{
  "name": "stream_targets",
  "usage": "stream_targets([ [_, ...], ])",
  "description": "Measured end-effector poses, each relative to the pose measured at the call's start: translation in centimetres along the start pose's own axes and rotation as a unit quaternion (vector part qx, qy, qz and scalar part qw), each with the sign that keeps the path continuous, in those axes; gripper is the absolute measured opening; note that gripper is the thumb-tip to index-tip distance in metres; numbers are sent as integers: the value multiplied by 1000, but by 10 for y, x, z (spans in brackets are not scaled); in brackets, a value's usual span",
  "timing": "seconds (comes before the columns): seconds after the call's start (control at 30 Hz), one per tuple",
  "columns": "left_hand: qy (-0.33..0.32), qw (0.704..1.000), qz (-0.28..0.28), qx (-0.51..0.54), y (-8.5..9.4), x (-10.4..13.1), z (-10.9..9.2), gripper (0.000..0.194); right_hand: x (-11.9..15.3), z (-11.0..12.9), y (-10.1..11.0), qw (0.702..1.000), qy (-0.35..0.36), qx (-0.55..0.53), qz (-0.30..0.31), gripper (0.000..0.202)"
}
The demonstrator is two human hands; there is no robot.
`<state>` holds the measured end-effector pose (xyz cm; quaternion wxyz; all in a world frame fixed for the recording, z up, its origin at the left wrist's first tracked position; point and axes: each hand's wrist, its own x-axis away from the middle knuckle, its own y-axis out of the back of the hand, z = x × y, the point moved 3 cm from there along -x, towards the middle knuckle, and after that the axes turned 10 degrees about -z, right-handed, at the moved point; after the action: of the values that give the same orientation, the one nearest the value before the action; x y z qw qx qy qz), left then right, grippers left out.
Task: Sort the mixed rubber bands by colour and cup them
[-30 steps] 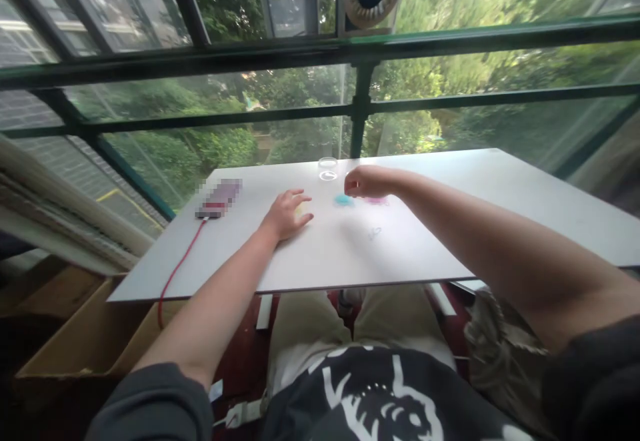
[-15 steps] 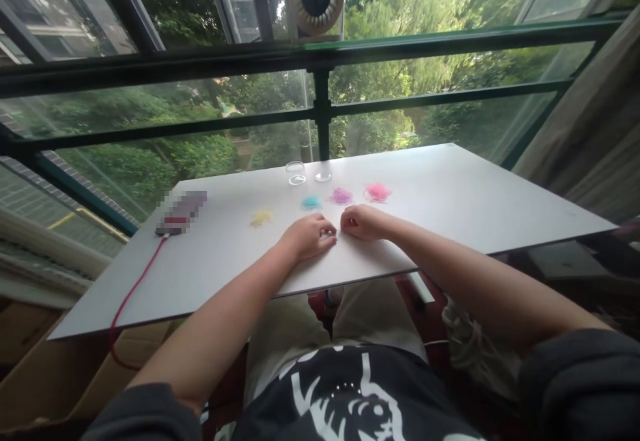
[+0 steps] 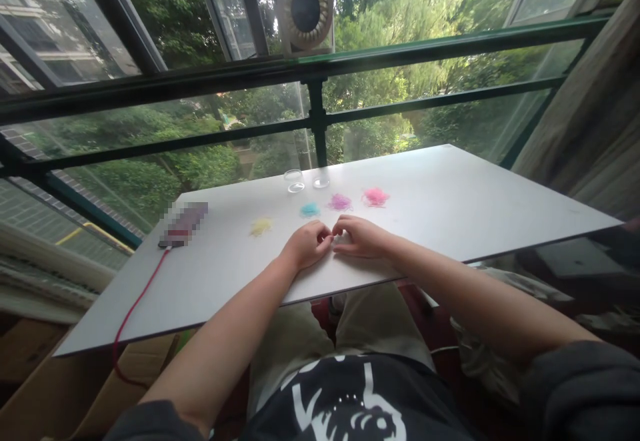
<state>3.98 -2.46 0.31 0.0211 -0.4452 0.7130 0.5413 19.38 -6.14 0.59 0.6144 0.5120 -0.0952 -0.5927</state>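
Note:
Near the front edge of the white table (image 3: 425, 207), my two hands meet with their fingertips close together. My left hand (image 3: 307, 244) rests on the tabletop, its thumb and forefinger pinched; whatever they hold is too small to make out. My right hand (image 3: 363, 236) has its forefinger bent and its thumb stretched out, with a gap between them and no visible object. Just beyond the hands lie small loose piles of thin strands: a yellow pile (image 3: 261, 227), a blue pile (image 3: 310, 209), a purple pile (image 3: 340, 201) and a pink pile (image 3: 375, 196).
Two small clear round containers (image 3: 296, 187) (image 3: 321, 182) stand at the table's back edge. A blurred-out phone-like device (image 3: 184, 223) lies at the left, with a red cable (image 3: 140, 297) hanging over the front edge. Behind the table runs a green railing (image 3: 200, 139).
My hands have come together until their fingertips nearly touch. The right thumb has spread away from the forefinger. The whole view has shifted slightly; the piles stay in place.

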Motion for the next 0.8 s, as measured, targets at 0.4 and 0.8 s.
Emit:
stream_targets([
  [0.4,73,994,-76,37,7,4,8,7,-4,-12,-3,988,-61,-98,-103,18],
  [0.8,50,996,-61,31,4,4,6,9,-4,-5,-9,989,-57,-104,-93,8],
])
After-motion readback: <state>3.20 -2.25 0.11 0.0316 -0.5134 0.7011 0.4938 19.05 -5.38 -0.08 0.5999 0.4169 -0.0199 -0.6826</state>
